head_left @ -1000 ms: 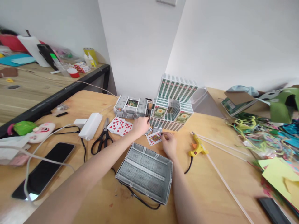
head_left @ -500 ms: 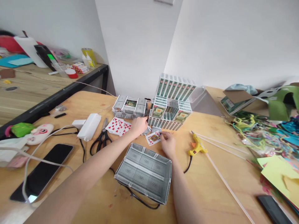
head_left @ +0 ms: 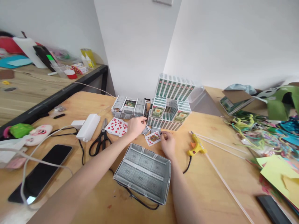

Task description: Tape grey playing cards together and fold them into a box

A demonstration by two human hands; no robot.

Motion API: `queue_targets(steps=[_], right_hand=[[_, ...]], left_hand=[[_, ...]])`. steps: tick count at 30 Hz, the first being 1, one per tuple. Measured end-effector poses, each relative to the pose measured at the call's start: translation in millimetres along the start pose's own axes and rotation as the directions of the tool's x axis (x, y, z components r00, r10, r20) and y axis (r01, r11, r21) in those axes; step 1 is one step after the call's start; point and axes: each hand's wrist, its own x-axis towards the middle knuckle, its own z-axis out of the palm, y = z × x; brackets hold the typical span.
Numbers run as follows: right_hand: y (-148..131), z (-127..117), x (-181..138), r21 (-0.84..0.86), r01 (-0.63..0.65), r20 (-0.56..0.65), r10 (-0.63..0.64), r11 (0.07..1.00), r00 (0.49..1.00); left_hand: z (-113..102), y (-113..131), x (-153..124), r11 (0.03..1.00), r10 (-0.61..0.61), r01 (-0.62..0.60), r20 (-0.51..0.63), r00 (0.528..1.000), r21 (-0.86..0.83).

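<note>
Two bare forearms reach out across a broad light wooden table (head_left: 210, 186), whose left edge runs close beside a second plank table with a black metal rim (head_left: 70, 90). Largest on the top is a green-and-white tower built of playing cards (head_left: 171, 107), standing near the far edge by the wall. Nearer the person, a shallow grey tray folded from patterned cards (head_left: 142, 172) lies between the two forearms, with bare wood in front of it. A low grey card box (head_left: 128, 107) sits just left of the tower, almost touching it. Left of the arms lie a black phone (head_left: 39, 174) and black scissors (head_left: 99, 141). To the right lies a yellow glue gun (head_left: 197, 146), with open wood between it and the tray.

A fan of red heart cards (head_left: 116, 127) lies face up just beside the left hand (head_left: 136, 126). That hand's fingers curl down over small folded grey card pieces (head_left: 146, 130) at the foot of the tower; whether they grip them cannot be told. The right hand (head_left: 168, 143) has thumb and forefinger nearly closed on the right edge of a face-up court card (head_left: 153, 137). This card lies between the tray's far rim and the tower, just beside the folded pieces.
</note>
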Motion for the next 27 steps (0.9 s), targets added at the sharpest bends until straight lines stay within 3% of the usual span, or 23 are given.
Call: queue_targets(steps=[11, 18, 24, 27], right_hand=[[4, 2, -1, 0.130, -0.071, -0.010, 0.073, 0.989, 0.997], [0, 0, 0, 0.134, -0.074, -0.015, 0.076, 0.988, 0.997], [-1, -4, 3, 0.221, -0.144, -0.012, 0.150, 0.965, 0.989], [-4, -11, 5, 0.233, -0.200, 0.029, 0.198, 0.952, 0.980]], left_hand=[[-11, -14, -6, 0.948, -0.038, 0.045, 0.030, 0.999, -0.314], [-27, -23, -27, 0.871, -0.151, 0.121, -0.025, 0.988, -0.476], [-16, -52, -57, 0.756, -0.293, 0.199, -0.050, 0.955, -0.624], [-7, -64, -62, 0.751, -0.322, 0.195, -0.091, 0.942, -0.631]])
